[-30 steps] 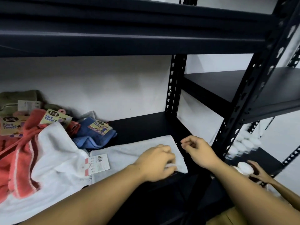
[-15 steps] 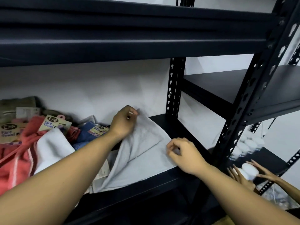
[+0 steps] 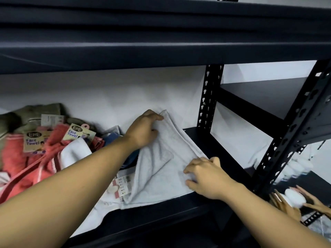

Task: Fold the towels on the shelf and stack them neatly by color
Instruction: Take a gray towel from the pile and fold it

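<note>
Now left hand point(image 3: 143, 130) is gripping the raised corner of the white towel point(image 3: 161, 169), fingers curled round its edge, lifting that corner up toward the back wall. Right hand point(image 3: 206, 178) is pressing down on the towel's near right edge, fingers bent and bunched on the cloth; whether it is pinching the cloth or only pressing is not clear. Towel is lying on the black shelf point(image 3: 215, 145), stretching between the two hands, one flap sagging below the left hand. A paper tag point(image 3: 122, 185) is sitting under the left forearm, just beside the towel's lower left edge. Left of the left hand a jumbled pile is lying: red towel point(image 3: 16, 156), olive towel point(image 3: 35, 113), blue towel point(image 3: 112, 137), another white towel point(image 3: 75, 153), with "Face Towel" labels point(image 3: 78, 134) on top. Beyond the right hand, lower right, another person's hands point(image 3: 286, 206) are touching a white round object point(image 3: 294, 197), blurred.
</note>
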The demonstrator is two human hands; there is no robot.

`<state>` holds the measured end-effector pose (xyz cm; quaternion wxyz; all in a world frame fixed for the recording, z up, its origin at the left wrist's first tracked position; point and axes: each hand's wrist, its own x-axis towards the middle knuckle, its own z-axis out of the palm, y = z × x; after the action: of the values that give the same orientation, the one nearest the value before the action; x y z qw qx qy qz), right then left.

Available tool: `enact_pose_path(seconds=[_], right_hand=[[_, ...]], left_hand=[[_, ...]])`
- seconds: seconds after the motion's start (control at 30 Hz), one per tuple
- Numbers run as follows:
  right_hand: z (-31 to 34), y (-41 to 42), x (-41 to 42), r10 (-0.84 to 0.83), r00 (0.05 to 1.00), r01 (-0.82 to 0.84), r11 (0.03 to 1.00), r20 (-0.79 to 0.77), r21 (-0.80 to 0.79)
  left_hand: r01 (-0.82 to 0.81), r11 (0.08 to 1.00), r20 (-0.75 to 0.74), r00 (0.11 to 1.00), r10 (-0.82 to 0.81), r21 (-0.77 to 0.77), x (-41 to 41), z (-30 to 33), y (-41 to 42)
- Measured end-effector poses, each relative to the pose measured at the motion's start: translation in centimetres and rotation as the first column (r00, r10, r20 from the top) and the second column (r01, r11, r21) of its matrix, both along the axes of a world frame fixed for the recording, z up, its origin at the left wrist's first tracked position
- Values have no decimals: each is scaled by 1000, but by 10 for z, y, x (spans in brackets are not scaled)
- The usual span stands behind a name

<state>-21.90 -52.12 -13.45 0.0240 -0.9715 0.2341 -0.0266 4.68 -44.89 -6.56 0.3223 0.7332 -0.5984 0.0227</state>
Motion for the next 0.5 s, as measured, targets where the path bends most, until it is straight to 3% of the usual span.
enact_pose_path(seconds=[0.1,0.23,0.5], right_hand=[[9,10,14,50,998,-48,998,25,-48],[-4,24,40,206,973,-215,972,101,94],[-14,23,48,188,981,-194,961,51,196]], left_hand=[[33,999,-43,998,-34,-39,-7,-2,0],[60,994,-66,996,-66,-89,-17,-5,1],[122,981,-94,986,-137,-152,-29,4,-1]])
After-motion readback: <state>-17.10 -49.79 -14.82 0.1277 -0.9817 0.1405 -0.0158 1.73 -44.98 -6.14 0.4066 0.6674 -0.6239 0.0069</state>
